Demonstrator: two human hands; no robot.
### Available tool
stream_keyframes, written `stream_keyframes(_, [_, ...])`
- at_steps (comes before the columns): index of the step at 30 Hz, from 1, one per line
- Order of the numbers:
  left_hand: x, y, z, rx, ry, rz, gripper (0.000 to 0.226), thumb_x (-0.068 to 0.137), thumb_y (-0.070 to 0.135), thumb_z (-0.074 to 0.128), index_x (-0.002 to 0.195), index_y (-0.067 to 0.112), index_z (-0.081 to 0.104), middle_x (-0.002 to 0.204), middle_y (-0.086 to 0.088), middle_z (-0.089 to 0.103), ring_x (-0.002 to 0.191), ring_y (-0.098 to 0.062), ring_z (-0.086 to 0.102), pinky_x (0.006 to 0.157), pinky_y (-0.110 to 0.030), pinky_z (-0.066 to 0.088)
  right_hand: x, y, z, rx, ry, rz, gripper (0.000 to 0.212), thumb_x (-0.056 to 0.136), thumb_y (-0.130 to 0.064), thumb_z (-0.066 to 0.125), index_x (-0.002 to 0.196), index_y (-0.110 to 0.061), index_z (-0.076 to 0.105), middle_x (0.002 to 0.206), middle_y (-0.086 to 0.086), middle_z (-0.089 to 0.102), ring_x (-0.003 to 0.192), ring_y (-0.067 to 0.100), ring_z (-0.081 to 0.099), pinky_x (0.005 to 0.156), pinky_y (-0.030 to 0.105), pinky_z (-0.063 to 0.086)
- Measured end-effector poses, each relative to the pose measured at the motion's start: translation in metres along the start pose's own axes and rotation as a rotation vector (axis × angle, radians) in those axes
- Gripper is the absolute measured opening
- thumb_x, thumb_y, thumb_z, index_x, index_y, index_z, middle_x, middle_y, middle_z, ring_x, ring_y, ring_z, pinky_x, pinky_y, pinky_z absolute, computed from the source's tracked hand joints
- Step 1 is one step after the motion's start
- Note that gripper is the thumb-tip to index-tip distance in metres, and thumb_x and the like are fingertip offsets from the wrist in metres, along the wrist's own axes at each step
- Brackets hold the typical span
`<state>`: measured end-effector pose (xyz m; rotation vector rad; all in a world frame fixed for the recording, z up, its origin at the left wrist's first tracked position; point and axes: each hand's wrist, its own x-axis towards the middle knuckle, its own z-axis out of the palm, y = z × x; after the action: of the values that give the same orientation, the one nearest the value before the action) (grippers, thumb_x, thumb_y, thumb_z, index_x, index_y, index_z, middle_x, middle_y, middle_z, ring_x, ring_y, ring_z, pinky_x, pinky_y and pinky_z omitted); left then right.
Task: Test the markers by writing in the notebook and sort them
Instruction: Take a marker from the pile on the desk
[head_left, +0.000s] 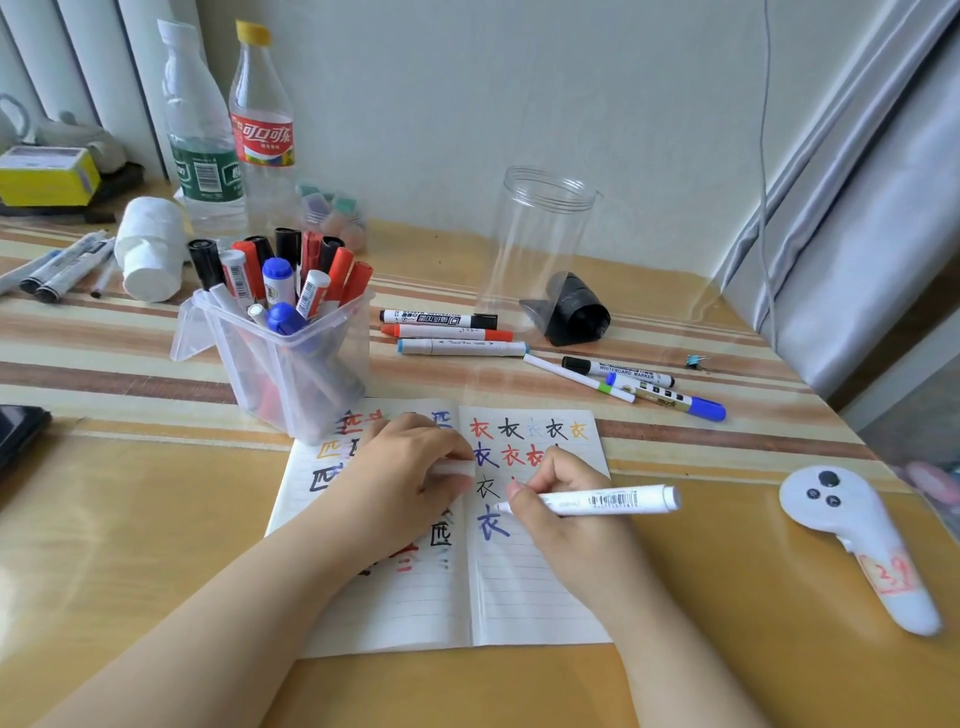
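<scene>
Both bare forearms reach in from the lower edge and converge toward the centre. The left hand (410, 467) lies palm down, knuckles up, fingers curled and pinching something small and white at their tips. The right hand (563, 512) grips a pen-like barrel, thumb and forefinger near its tip

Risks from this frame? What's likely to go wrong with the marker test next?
1. The right hand holds the white marker with its tip close beside the characters already on the notebook; a new mark could overlap one of them and muddle the test.
2. The left hand pinches the cap and lies over inked characters on the left page, so it may smear them.
3. The marker bin stands on the notebook's top edge; shifting the page could tip it.
</scene>
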<state>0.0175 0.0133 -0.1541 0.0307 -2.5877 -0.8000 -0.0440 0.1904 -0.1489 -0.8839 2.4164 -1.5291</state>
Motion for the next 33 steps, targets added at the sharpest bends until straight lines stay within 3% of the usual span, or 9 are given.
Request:
stream_keyframes(5, [0.0003,0.0009,-0.0006,-0.013,-0.01,-0.013,0.028,0.071,0.033,0.054,0.091,0.019,0.067,0.087,0.004,0.063,0.094,-0.006,0.044,0.085,-0.033,0.037,-0.0003,-0.0006,0.001,0.038,-0.036,0.039,0.035,0.085,-0.017,0.064,0.06,-0.017,0.039,0.044,-0.007,0.038,0.042,0.004,0.031,0.043,0.018,0.024])
stream_keyframes(7, [-0.0002,0.0012,-0.0009,-0.017,-0.016,-0.019,0.029,0.071,0.033,0.053,0.092,0.019,0.067,0.087,0.005,0.061,0.094,-0.004,0.039,0.085,-0.033,0.036,-0.0012,-0.0022,-0.0009,0.02,-0.025,0.057,0.035,0.083,-0.016,0.062,0.058,-0.016,0.037,0.046,0.0,0.039,0.045,0.006,0.04,0.043,0.016,0.023])
stream_keyframes(9, [-0.0007,0.0018,-0.0013,-0.026,-0.013,-0.025,0.03,0.071,0.033,0.053,0.093,0.019,0.067,0.084,0.01,0.056,0.086,-0.001,0.037,0.084,-0.031,0.035,-0.0025,-0.0034,-0.0022,0.006,-0.014,0.069,0.037,0.082,-0.013,0.061,0.056,-0.017,0.035,0.045,-0.004,0.038,0.047,0.004,0.048,0.043,0.016,0.024])
stream_keyframes(13, [-0.0006,0.0027,-0.0014,-0.051,-0.016,-0.035,0.03,0.07,0.034,0.053,0.092,0.019,0.067,0.081,0.013,0.051,0.077,0.002,0.034,0.08,-0.028,0.034,-0.0028,-0.0025,-0.0017,-0.011,0.04,0.05,0.037,0.083,-0.015,0.063,0.057,-0.018,0.036,0.043,-0.011,0.035,0.041,0.005,0.033,0.045,0.018,0.024])
stream_keyframes(18, [-0.001,0.0018,-0.0011,-0.051,-0.016,-0.032,0.03,0.071,0.033,0.053,0.093,0.019,0.067,0.083,0.008,0.058,0.085,0.003,0.035,0.083,-0.028,0.033,-0.0019,-0.0011,-0.0017,-0.04,0.083,0.013,0.038,0.085,-0.015,0.064,0.057,-0.022,0.039,0.044,-0.011,0.037,0.043,0.006,0.033,0.045,0.017,0.024])
stream_keyframes(24, [-0.0004,0.0007,-0.0009,-0.041,-0.03,-0.03,0.03,0.072,0.034,0.053,0.093,0.02,0.067,0.086,0.006,0.062,0.091,0.0,0.038,0.085,-0.03,0.035,-0.0026,-0.0031,-0.0031,-0.009,0.095,0.022,0.038,0.084,-0.018,0.066,0.058,-0.015,0.039,0.042,-0.012,0.037,0.042,0.006,0.035,0.044,0.014,0.025])
stream_keyframes(33, [-0.0007,0.0027,-0.002,-0.033,-0.028,-0.039,0.031,0.072,0.033,0.054,0.095,0.018,0.067,0.085,0.004,0.061,0.087,-0.006,0.042,0.083,-0.031,0.036,-0.0013,-0.0059,0.0,-0.035,0.055,0.015,0.036,0.085,-0.015,0.065,0.06,-0.014,0.04,0.042,-0.011,0.036,0.043,0.006,0.033,0.044,0.015,0.024])
